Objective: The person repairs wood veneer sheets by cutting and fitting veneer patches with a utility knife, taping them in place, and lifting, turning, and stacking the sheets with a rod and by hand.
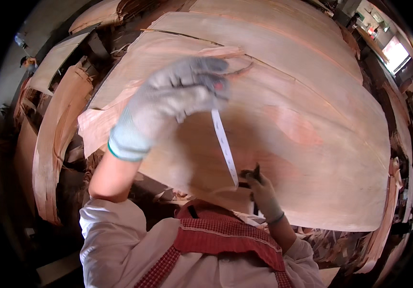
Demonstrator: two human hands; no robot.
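Note:
My left hand [175, 91], in a pale grey-coated work glove, is raised over the wood veneer sheets [312, 187], slightly blurred. Its fingers pinch the upper end of a narrow white strip of tape [223, 144] with a row of dark marks. The strip runs down taut toward my right hand [266, 196], also gloved, low near the sheet's front edge. There the fingers close around a small dark object [252, 175], whose kind I cannot make out. A split line [283, 72] crosses the veneer, and a loose torn flap [221, 52] lies by it.
Long curved veneer pieces [55, 144] stack up at the left. More layered sheets [401, 125] line the right side. Torn scraps [326, 245] lie along the near edge by my apron [230, 240]. A bright window [396, 54] shows at the far right.

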